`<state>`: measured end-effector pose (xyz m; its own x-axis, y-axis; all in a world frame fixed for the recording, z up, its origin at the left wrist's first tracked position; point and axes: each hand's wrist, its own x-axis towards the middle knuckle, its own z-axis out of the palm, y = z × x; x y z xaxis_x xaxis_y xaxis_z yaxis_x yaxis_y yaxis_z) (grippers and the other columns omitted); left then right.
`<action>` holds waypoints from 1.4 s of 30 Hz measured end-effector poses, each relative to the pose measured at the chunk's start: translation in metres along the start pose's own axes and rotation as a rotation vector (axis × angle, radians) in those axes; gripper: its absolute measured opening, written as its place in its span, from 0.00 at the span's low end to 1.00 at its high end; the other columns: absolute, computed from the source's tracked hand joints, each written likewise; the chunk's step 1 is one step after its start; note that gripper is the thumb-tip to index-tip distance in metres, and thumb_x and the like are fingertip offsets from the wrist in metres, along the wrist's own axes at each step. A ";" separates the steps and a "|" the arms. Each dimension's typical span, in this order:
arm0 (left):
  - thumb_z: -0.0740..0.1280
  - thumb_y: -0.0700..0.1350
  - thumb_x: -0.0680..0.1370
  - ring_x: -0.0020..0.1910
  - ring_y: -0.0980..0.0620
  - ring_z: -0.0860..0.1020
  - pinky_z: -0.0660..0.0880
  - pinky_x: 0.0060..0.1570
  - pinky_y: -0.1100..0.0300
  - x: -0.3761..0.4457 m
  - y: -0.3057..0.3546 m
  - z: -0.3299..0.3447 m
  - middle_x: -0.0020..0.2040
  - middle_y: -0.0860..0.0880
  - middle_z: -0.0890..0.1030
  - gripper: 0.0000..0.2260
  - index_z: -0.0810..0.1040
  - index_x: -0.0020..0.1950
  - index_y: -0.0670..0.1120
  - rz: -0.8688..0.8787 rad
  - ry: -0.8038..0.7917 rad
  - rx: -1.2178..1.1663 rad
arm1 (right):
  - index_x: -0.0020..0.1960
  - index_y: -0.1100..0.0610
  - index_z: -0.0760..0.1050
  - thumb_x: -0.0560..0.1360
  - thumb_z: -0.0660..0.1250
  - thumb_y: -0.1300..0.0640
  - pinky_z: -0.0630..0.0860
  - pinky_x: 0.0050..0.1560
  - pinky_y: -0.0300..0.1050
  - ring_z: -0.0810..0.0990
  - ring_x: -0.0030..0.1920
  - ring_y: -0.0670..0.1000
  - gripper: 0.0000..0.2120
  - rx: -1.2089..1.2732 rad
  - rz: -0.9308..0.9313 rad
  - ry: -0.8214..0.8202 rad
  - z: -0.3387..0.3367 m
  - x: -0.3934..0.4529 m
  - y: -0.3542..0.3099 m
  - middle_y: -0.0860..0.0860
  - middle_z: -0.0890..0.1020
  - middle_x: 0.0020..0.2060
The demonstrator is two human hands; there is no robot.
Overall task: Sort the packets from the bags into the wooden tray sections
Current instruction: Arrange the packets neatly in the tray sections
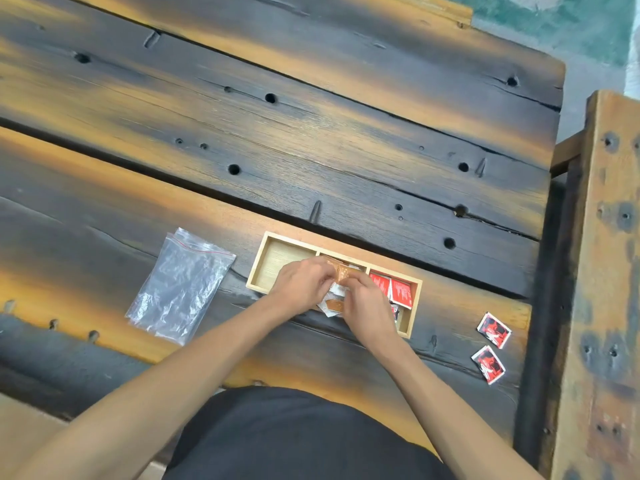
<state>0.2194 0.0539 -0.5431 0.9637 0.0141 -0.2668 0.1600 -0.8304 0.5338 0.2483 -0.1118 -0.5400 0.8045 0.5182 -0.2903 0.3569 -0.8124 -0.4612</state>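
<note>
Left hand (pixel 302 284) and right hand (pixel 366 303) pinch orange packets (pixel 341 271) over the tray (pixel 414 308), hiding its middle section.

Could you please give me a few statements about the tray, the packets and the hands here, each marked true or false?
1. The wooden tray has three sections. True.
2. The tray's left section is full of red packets. False: it shows bare wood; the red packets lie in the right section.
3. Both the left hand and the right hand hold orange packets. True.
4. The plastic bag lies right of the tray. False: it lies left.
</note>
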 end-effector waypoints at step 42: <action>0.58 0.61 0.81 0.40 0.50 0.80 0.72 0.30 0.57 -0.009 0.005 -0.001 0.55 0.48 0.74 0.22 0.82 0.48 0.46 0.010 -0.043 0.450 | 0.58 0.58 0.81 0.81 0.67 0.49 0.75 0.34 0.44 0.83 0.41 0.54 0.13 -0.181 0.123 -0.050 -0.013 -0.010 0.006 0.53 0.78 0.55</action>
<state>0.2118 0.0503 -0.5375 0.9535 -0.0106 -0.3013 0.0322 -0.9901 0.1369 0.2492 -0.1253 -0.5289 0.8243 0.4213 -0.3781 0.3408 -0.9027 -0.2629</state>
